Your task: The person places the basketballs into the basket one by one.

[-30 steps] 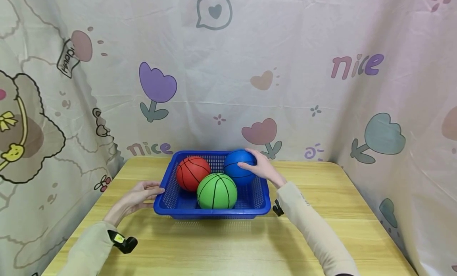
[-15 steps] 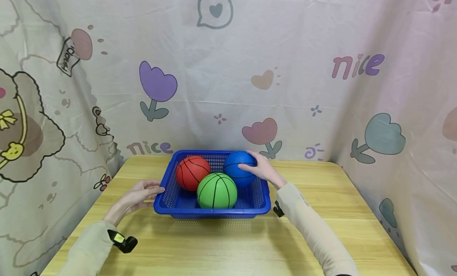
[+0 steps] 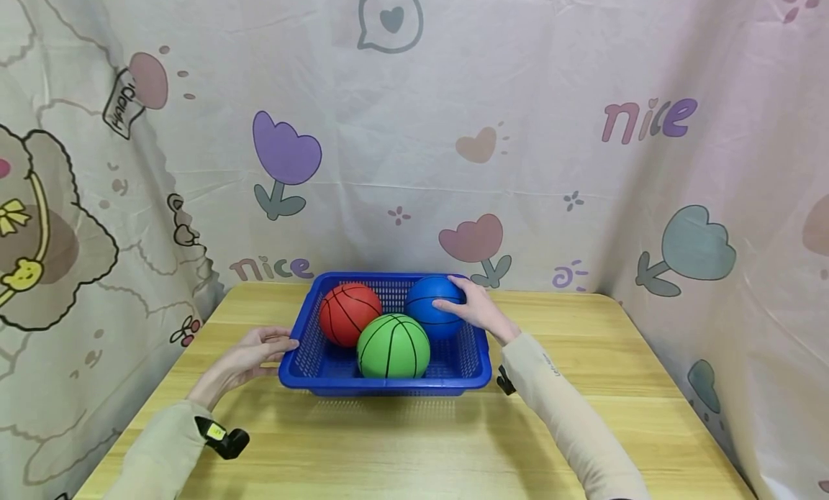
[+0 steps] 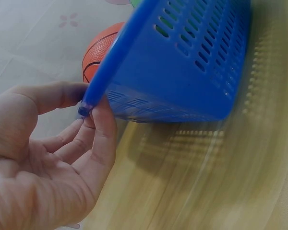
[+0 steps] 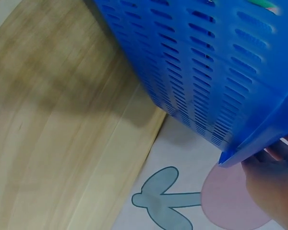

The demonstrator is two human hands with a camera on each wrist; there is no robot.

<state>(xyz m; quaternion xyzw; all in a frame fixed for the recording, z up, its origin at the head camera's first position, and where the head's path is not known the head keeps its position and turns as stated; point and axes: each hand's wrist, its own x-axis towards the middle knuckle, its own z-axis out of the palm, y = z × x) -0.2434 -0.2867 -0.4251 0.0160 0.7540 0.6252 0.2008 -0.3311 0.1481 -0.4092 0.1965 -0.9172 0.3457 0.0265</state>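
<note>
A blue plastic basket (image 3: 385,383) with slotted walls stands on the table. Its left rim is pinched between the thumb and fingers of my left hand (image 3: 249,356), which the left wrist view shows closely. Inside the basket, a red toy basketball (image 3: 350,314) lies at the back left, and a green one (image 3: 393,347) is at the front middle. At the back right corner, my right hand (image 3: 476,303) grips a blue toy basketball (image 3: 432,306), thumb on its near side and fingers over its far right side. In the right wrist view, the basket wall hides that ball.
The wooden table (image 3: 557,414) extends around the basket on the left, right and front. Close behind it hangs a pale printed cloth (image 3: 388,162), with more cloth on both sides. Each wrist carries a small black camera (image 3: 223,439).
My right hand and the blue basketball have sunk slightly into the basket's back right corner. The left hand, the basket and the other two balls stay in place.
</note>
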